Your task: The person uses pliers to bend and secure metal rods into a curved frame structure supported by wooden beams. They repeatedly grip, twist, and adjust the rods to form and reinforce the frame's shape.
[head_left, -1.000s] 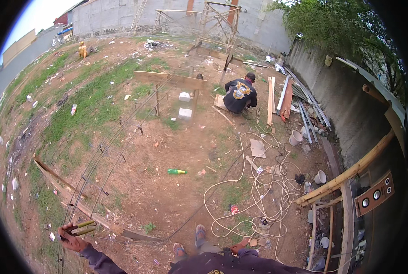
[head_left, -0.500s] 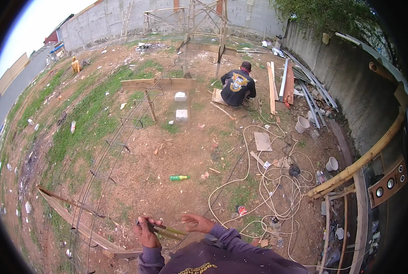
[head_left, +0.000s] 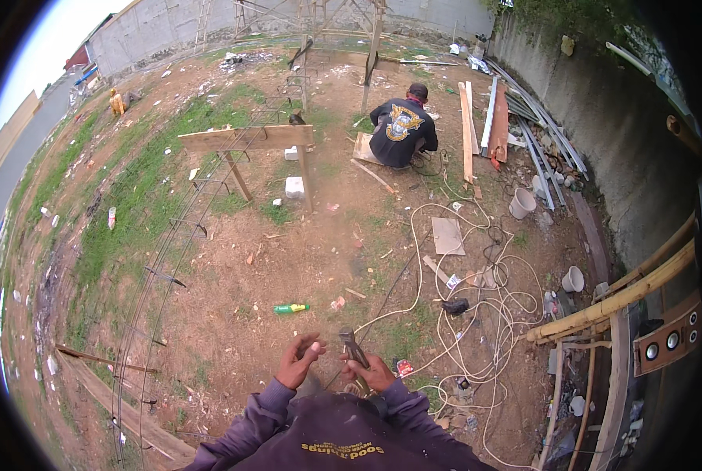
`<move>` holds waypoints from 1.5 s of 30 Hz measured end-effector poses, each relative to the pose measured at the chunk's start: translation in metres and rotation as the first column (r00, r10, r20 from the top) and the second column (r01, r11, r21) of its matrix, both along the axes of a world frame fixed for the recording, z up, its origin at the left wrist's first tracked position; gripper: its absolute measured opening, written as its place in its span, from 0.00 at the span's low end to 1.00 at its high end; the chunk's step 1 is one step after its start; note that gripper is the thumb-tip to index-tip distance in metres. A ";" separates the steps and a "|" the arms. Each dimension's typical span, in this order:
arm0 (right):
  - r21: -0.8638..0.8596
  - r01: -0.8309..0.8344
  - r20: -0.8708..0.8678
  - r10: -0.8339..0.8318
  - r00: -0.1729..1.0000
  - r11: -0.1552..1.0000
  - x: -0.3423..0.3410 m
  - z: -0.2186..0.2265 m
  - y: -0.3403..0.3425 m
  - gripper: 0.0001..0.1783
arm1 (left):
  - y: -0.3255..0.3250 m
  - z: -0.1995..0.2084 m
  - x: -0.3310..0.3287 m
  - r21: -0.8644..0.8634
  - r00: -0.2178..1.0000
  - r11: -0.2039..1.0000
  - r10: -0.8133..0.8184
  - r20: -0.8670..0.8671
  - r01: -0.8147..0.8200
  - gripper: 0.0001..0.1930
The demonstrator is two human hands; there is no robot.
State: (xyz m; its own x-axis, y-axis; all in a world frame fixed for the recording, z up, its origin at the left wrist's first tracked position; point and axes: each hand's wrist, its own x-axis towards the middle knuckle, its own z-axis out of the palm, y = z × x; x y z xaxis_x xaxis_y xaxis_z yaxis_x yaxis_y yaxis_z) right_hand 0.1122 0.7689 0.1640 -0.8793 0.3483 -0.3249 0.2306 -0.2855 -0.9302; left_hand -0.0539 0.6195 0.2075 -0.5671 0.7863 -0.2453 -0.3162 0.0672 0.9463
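Note:
My right hand (head_left: 378,373) is closed around a dark metal hand tool (head_left: 352,344) with a blunt head and a long shank. The head points away from me, and my grip covers much of the lower part. Beside it, my left hand (head_left: 300,359) is raised, with bent fingers apart and nothing visible in them. A small gap separates it from the tool. On the dirt just beyond my hands lies a green bottle (head_left: 291,309) with a yellow label.
A long rebar cage (head_left: 161,275) runs along my left, near a wooden plank (head_left: 123,396) and under a wooden crossboard (head_left: 245,138). A person (head_left: 404,129) squats ahead. Tangled pale cable (head_left: 488,345), two buckets (head_left: 523,205) and bamboo poles (head_left: 614,297) are to the right.
The tool has passed from my left hand to my right. My left hand has come away from it and moved up and right. The view has shifted slightly.

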 end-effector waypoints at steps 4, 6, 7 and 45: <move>-0.120 0.180 0.050 -0.175 0.983 0.976 -0.033 -0.049 0.047 0.14 | 0.009 -0.050 -0.058 -0.204 0.991 0.970 -0.137 -0.002 0.134 0.22; -0.137 0.347 0.057 -0.342 0.938 0.928 -0.053 -0.084 0.074 0.11 | 0.018 -0.075 -0.092 -0.258 0.985 0.954 -0.166 -0.042 0.150 0.22; -0.097 0.391 0.100 -0.382 0.919 0.915 -0.065 -0.106 0.094 0.13 | 0.028 -0.087 -0.114 -0.264 0.984 0.954 -0.164 -0.064 0.142 0.22; 0.073 0.877 0.479 -0.788 0.387 0.476 -0.442 -0.338 0.602 0.25 | 0.644 -0.137 -0.866 -0.014 0.176 0.983 0.019 -0.984 -0.182 0.15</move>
